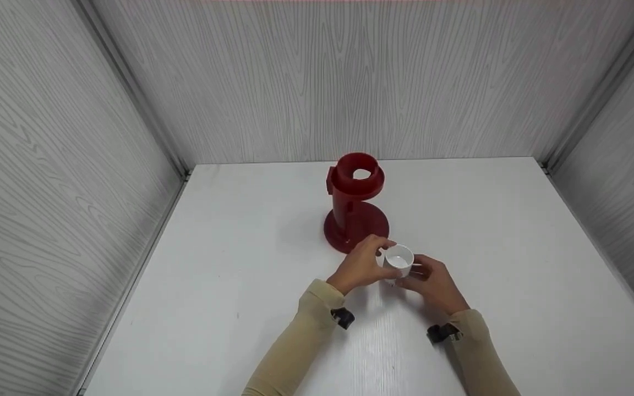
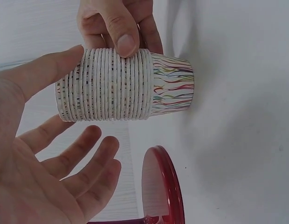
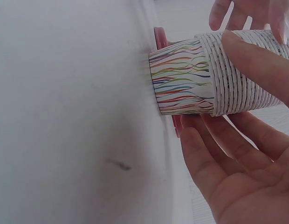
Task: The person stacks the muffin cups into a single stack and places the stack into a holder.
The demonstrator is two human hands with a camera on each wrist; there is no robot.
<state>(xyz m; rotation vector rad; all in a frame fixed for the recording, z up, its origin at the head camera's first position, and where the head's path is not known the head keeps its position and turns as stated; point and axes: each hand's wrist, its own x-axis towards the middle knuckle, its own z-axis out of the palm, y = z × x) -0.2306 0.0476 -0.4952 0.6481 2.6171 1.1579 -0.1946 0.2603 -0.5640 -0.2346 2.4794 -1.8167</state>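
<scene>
A tall stack of nested white paper cups (image 2: 105, 86) with wavy coloured lines stands upright, its white open mouth (image 1: 399, 257) facing up in the head view. My left hand (image 1: 362, 267) pinches the stack's top rim between thumb and index finger; its other fingers spread loosely beside it. Lower down, my right hand (image 1: 435, 283) grips the stack, thumb (image 3: 256, 60) on one side and fingers on the other. The patterned wall of the lowest cup (image 3: 182, 79) shows below the stacked rims.
Just beyond the left hand stands a red plastic stand (image 1: 344, 212) with an open ring on top and a round base. The white tabletop (image 1: 229, 242) is bounded by grey wood-grain panels (image 1: 295, 82) at the back and sides.
</scene>
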